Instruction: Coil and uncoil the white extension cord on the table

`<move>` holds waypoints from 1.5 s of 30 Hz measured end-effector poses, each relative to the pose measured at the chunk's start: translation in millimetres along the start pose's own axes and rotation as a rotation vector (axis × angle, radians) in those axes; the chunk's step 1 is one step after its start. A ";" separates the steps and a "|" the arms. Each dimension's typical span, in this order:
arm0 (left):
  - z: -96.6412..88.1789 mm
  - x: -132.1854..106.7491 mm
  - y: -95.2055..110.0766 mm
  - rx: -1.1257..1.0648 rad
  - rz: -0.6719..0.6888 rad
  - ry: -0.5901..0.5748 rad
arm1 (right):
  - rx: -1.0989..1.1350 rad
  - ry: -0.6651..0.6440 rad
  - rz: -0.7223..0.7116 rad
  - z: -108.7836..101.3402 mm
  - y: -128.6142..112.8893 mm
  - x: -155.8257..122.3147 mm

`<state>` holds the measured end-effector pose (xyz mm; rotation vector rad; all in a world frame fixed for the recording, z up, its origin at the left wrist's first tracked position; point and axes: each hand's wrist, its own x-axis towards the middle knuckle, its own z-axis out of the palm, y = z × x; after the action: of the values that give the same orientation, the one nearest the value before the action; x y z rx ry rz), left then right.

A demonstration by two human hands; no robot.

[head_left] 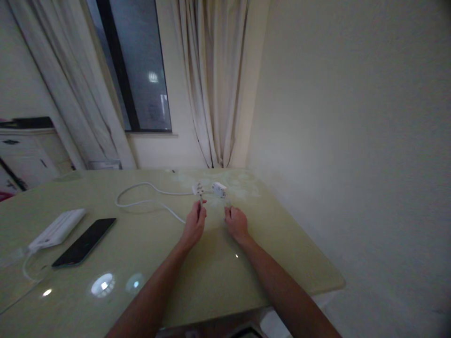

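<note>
My left hand (195,221) is closed, its fingers pinching a thin greyish piece (201,200) that points up and away from me. My right hand (236,222) is closed too, a little to the right, with a small pale piece (227,203) at its fingertips that is too blurred to name. Just beyond the hands lie two small white blocks with dark marks, one on the left (198,188) and one on the right (219,189). From near the left block a white cable (136,203) loops out leftward and returns to my left wrist.
On the pale green tabletop (211,281), a black phone (84,243) lies beside a white flat box-like device (59,227) with a thin cable. A wall (352,141) borders the right side. Curtains (214,84) and a window (141,65) stand behind.
</note>
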<state>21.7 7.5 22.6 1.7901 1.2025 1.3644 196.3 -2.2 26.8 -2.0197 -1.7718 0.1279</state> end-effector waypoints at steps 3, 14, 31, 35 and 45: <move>9.0 -7.9 -6.4 0.127 0.040 -0.072 | -0.038 -0.011 -0.062 -1.5 2.1 -7.8; 6.1 -28.4 2.5 0.134 0.111 -0.084 | -0.020 -0.034 -0.347 6.3 -14.9 -25.9; -4.0 -25.4 19.0 -0.492 -0.139 -0.023 | 0.118 -0.060 -0.673 19.5 7.8 -12.8; -9.5 -26.8 20.5 -0.468 -0.154 -0.054 | -0.109 0.011 -0.491 11.8 20.6 6.4; -20.1 -12.6 13.2 -0.173 -0.094 0.216 | -0.351 0.044 0.008 -27.5 30.7 -2.7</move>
<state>5.9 -10.8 34.7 1.4789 1.2212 1.5861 233.9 -14.5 38.9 -2.2469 -1.8624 -0.2401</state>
